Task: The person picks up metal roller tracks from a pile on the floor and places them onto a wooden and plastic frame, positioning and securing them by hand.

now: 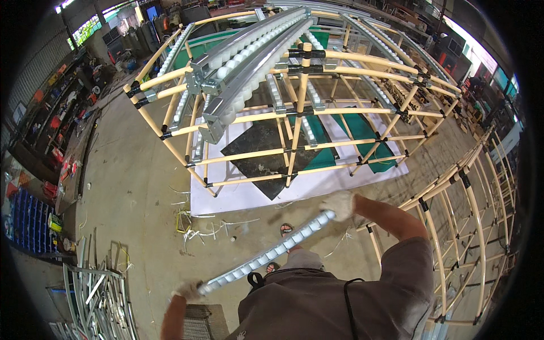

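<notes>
Above concrete floor [153,164], facing tan pipe rack [294,136]: grasping roller track [268,256] with left hand [188,290] at near-left end, right hand [339,205] at far-right end.

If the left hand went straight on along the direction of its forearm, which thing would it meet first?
Probably the near side of the beige pipe frame. The left hand, gripping one end of the roller track, points forward and slightly right; depth is unclear, so which pipe is uncertain.
</notes>
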Demonstrator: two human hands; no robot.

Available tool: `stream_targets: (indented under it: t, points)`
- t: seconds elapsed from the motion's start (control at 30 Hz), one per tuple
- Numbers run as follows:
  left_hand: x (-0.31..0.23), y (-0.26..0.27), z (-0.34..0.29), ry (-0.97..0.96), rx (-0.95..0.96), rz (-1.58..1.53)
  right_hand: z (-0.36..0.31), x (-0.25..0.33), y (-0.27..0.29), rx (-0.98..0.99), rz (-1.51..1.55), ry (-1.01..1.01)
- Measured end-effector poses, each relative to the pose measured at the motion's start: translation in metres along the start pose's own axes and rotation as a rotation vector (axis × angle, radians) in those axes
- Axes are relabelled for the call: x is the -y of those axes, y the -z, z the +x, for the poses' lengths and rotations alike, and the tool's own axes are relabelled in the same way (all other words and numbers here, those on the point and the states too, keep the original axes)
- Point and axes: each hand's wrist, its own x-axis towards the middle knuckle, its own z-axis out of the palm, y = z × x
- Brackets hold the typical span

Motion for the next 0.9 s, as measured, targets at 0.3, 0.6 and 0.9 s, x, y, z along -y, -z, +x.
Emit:
stream_targets:
  t: [0.3, 0.6, 0.9]
  points:
    - [-0.104, -0.093, -0.032, 0.354, -0.221, -0.646, 0.165, 0.093, -0.025, -0.671, 0.103, -0.473]
    - [-0.177, 0.003, 0.132, 0.357, -0.381, -0.836, 0.287, 0.178, -0.179, -0.285, 1.434, -0.652]
    - [-0.22, 0.104, 0.266, -0.02, -0.428, -1.078, 0.352, 0.034, -0.034, -0.995, 1.497, -0.754]
